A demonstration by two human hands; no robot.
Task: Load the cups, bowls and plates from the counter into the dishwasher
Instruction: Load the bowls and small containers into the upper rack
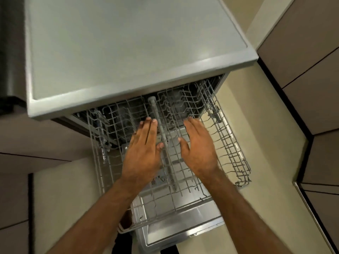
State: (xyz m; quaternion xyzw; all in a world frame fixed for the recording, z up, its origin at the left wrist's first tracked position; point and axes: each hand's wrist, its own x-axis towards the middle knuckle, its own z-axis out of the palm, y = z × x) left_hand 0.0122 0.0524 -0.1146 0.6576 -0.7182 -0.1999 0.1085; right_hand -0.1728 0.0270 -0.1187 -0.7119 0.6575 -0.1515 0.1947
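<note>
The dishwasher stands open below a grey counter (128, 52). Its grey wire upper rack (231, 149) is pulled out over the lowered steel door (183, 226), and I see no dishes in it. A grey spray arm (163, 140) runs down the rack's middle. My left hand (145, 153) hovers flat over the rack just left of that arm, fingers straight and together, holding nothing. My right hand (200, 149) is held the same way just right of it, thumb spread. No cups, bowls or plates are in view.
Brown cabinet fronts (302, 70) stand at the right and more cabinets (27, 143) at the left. Cream floor (256, 134) shows around the dishwasher. A dark appliance edge (9, 52) borders the counter's left side.
</note>
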